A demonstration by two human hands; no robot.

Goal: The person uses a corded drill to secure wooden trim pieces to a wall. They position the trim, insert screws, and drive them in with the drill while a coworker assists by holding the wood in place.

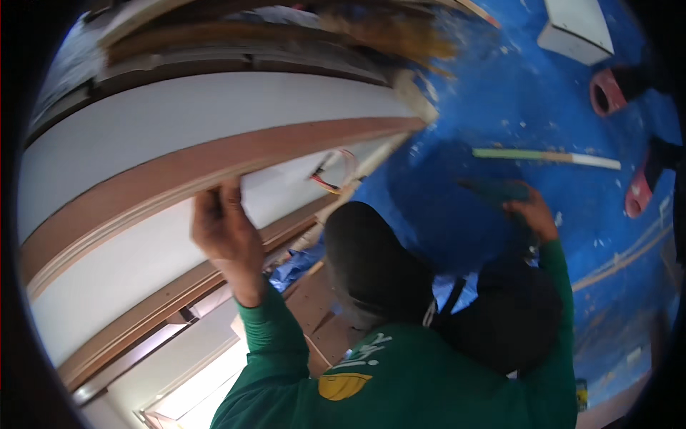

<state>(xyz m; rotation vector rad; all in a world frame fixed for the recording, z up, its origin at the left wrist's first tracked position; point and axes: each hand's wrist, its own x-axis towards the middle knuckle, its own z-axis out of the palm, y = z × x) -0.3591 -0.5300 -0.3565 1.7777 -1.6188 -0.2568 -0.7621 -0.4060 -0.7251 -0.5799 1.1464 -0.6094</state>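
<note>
My left hand (227, 232) is raised to a long brown wooden trim (143, 168) on a white panel. Its fingers are curled and pressed together at the trim's edge. Low over the blue floor sheet (493, 107), my right hand (532, 212) grips a dark green, elongated tool (496, 189). Blur and shade hide what kind of tool it is. Both arms are in green sleeves, and my dark-clad knees (375, 261) cover part of the floor between them.
Loose wires (336, 175) stick out of the white panel below the trim. A thin green-and-white strip (547, 157) lies on the sheet beyond my right hand. At the far right are a white box (577, 32) and pink footwear (607, 93) on dark legs. Wooden boards (243, 32) run along the top left.
</note>
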